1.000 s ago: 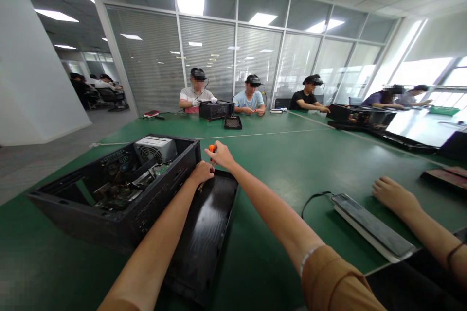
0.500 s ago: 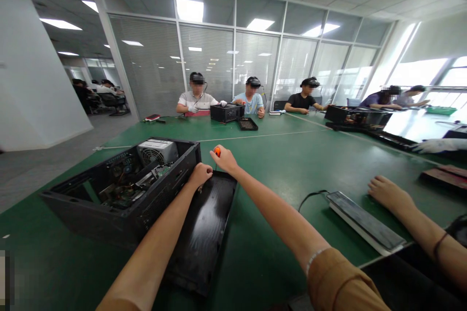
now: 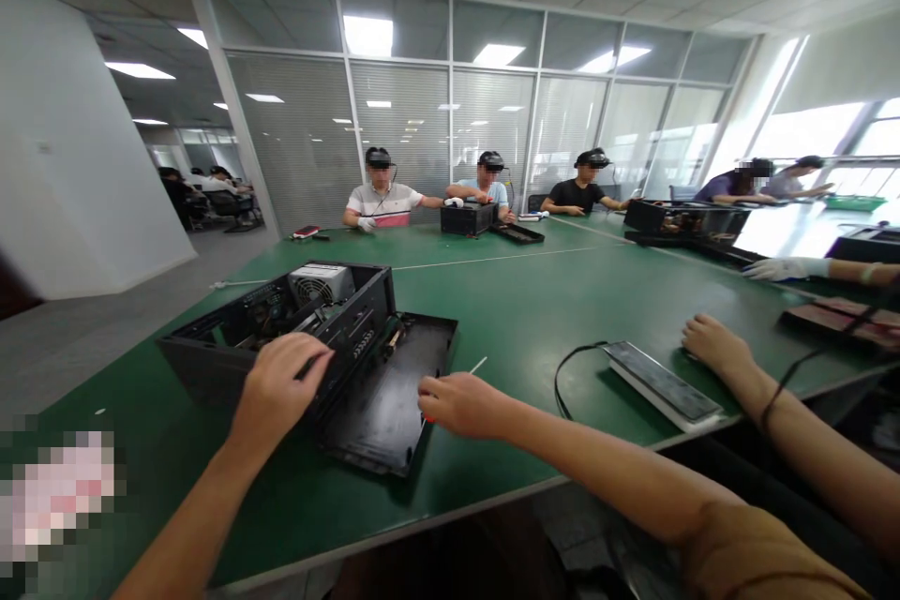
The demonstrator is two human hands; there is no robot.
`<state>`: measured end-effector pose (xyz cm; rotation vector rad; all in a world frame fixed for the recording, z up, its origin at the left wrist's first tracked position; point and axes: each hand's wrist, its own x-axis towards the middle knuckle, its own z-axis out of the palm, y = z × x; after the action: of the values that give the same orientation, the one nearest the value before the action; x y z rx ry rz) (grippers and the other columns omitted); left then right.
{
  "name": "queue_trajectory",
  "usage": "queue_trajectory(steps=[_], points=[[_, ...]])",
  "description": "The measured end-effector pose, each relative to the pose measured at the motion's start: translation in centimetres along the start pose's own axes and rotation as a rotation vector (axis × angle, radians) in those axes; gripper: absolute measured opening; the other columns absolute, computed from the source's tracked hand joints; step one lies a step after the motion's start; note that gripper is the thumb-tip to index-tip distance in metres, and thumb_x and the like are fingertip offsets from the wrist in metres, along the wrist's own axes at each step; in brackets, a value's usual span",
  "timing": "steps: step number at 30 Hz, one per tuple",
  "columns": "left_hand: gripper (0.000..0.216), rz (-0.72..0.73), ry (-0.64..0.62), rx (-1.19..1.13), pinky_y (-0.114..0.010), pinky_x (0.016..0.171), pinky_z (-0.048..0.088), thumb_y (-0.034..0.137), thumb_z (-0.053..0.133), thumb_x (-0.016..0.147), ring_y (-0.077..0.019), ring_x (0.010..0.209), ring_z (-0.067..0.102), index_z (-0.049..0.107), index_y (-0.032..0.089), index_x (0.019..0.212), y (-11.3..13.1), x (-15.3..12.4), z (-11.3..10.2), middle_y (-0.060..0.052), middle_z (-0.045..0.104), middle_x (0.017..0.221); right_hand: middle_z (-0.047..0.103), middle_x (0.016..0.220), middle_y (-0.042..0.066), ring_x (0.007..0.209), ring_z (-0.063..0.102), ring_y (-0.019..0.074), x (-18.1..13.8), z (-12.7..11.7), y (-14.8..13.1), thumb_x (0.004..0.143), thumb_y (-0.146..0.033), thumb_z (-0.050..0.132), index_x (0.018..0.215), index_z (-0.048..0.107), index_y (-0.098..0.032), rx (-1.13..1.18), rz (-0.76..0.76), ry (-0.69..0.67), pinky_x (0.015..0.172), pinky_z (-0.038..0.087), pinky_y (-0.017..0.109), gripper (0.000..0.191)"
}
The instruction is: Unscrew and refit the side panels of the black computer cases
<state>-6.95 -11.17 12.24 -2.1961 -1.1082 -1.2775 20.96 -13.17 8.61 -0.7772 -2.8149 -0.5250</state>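
Observation:
The black computer case (image 3: 358, 323) lies open side up, its grey power supply (image 3: 322, 286) showing inside. My left hand (image 3: 277, 384) is closed over the case's near edge, with something small and dark at its fingertips that I cannot make out. A black panel (image 3: 394, 403), shallow like a tray, lies against the case on its right. My right hand (image 3: 468, 403) is wrapped round a screwdriver (image 3: 479, 364) just right of the panel. The orange-red handle shows under the fingers, and the thin shaft points up and right.
A grey-white box-like device (image 3: 661, 384) with a black cable sits to the right, near another person's bare hand (image 3: 713, 342). Across the green table (image 3: 534, 300), people work around another case (image 3: 468, 218). A white-gloved hand (image 3: 784, 269) rests at far right.
Both hands have drawn back towards me from the panel's far end, the left one moving left to the case. The screwdriver has tipped from upright. Across the table, the other case has shifted right.

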Motion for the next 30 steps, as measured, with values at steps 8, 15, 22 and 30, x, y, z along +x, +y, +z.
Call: queue_trajectory(steps=[8, 15, 22, 30], points=[[0.014, -0.528, 0.643, 0.092, -0.039, 0.085, 0.041, 0.026, 0.050, 0.076, -0.0208, 0.088, 0.053, 0.053, 0.015, 0.084, -7.4, -1.4, 1.0, -0.006, 0.055, 0.086, 0.063, 0.072, 0.006, 0.064, 0.060, 0.0203, -0.3, 2.7, -6.1, 0.073, -0.070, 0.032, 0.099, 0.053, -0.018, 0.119, 0.174, -0.174, 0.051, 0.036, 0.025, 0.062], [0.013, -0.483, 0.752, -0.025, -0.038, 0.087, 0.041, 0.020, 0.046, 0.077, -0.0210, 0.093, 0.053, 0.044, 0.015, 0.088, -9.2, -0.3, 4.4, -0.008, 0.052, 0.091, 0.063, 0.075, 0.007, 0.065, 0.060, 0.0205, 1.7, 5.2, -4.0, 0.080, -0.058, 0.032, 0.087, 0.056, -0.018, 0.107, 0.245, -0.147, 0.052, 0.038, 0.026, 0.047], [0.009, -0.568, 0.738, -0.021, -0.036, 0.086, 0.040, 0.019, 0.043, 0.077, -0.0204, 0.091, 0.052, 0.041, 0.016, 0.085, -14.5, 3.1, 9.9, -0.007, 0.051, 0.089, 0.062, 0.085, 0.008, 0.073, 0.061, 0.0217, 5.4, 7.9, 1.9, 0.083, -0.051, 0.033, 0.101, 0.047, -0.018, 0.088, 0.414, -0.158, 0.059, 0.042, 0.030, 0.040], [0.007, -0.626, 0.652, -0.021, -0.035, 0.088, 0.037, 0.014, 0.038, 0.078, -0.0203, 0.095, 0.049, 0.039, 0.015, 0.085, -20.6, 8.8, 18.9, -0.010, 0.049, 0.093, 0.061, 0.089, 0.011, 0.079, 0.061, 0.0224, 10.5, 12.1, 9.8, 0.084, -0.041, 0.038, 0.104, 0.040, -0.016, 0.045, 0.707, -0.148, 0.064, 0.044, 0.032, 0.032]])
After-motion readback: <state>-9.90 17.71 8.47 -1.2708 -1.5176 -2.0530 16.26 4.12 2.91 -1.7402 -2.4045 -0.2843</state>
